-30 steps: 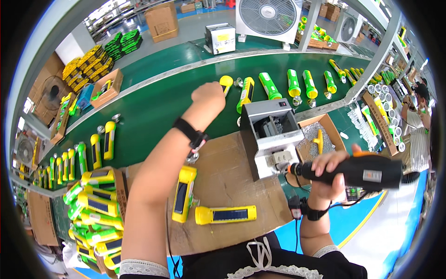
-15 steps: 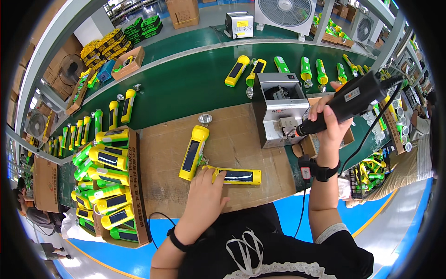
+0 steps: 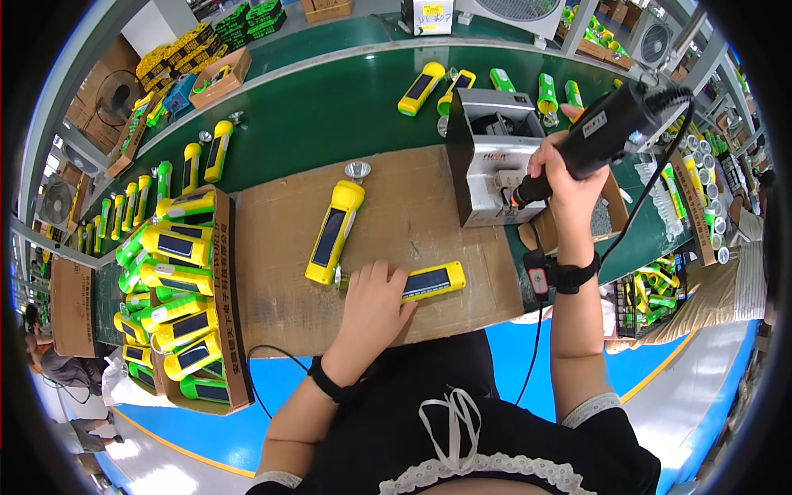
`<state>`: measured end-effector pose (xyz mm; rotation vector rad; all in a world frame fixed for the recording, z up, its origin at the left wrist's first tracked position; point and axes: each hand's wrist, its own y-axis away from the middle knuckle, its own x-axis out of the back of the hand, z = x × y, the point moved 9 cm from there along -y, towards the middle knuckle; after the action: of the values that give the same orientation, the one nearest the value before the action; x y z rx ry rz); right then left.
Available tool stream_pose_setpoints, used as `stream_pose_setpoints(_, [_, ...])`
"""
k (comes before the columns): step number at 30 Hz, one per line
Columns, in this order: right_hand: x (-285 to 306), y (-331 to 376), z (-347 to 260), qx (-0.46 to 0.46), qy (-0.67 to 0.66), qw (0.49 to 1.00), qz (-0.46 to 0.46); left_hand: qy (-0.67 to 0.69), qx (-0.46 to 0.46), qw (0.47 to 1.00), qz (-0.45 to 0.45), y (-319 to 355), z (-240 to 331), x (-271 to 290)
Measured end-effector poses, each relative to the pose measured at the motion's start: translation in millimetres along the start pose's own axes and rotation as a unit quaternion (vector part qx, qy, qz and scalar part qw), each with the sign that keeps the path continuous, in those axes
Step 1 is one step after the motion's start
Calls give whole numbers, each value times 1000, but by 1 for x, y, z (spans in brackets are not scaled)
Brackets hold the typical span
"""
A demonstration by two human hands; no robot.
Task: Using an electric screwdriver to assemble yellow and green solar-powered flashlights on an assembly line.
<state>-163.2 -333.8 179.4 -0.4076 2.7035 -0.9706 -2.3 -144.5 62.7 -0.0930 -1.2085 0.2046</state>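
My right hand [image 3: 569,177] is wrapped round a black electric screwdriver [image 3: 596,130], its orange-ringed tip at the front of a black and silver screw feeder [image 3: 491,169]. On the brown cardboard, my left hand [image 3: 373,312] grips a yellow flashlight body [image 3: 437,281] with a dark solar panel facing up. Fingers lie across its left part, with the thumb on the near side; that end is hidden. Just beyond my left hand lies another yellow flashlight [image 3: 336,233] with a solar panel. A loose silver reflector [image 3: 357,172] sits at its head.
To the left stands a carton [image 3: 234,330] heaped with yellow and green flashlights. More flashlights line the green bench [image 3: 322,107] on both sides. Behind the feeder is an open box [image 3: 610,206]. The driver's cord [image 3: 656,186] hangs at right, above a black crate [image 3: 629,309].
The view has shifted. The flashlight under my left hand has turned, its right end now farther away, and my hand covers more of it. The screwdriver tip is closer to the feeder's front.
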Motion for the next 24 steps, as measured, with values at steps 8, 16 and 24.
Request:
stream_pose_setpoints(8, [-13,65,-17,-44,-234,970,-47,28,-2,999,19,0,2,-24])
stream_pose_setpoints(16, [-43,90,-19,-44,-163,984,-58,-22,-23,994,104,10,6,-20])
stream_pose_setpoints(24, [-51,92,-5,-57,-126,987,-81,-18,-27,994,100,10,6,-22])
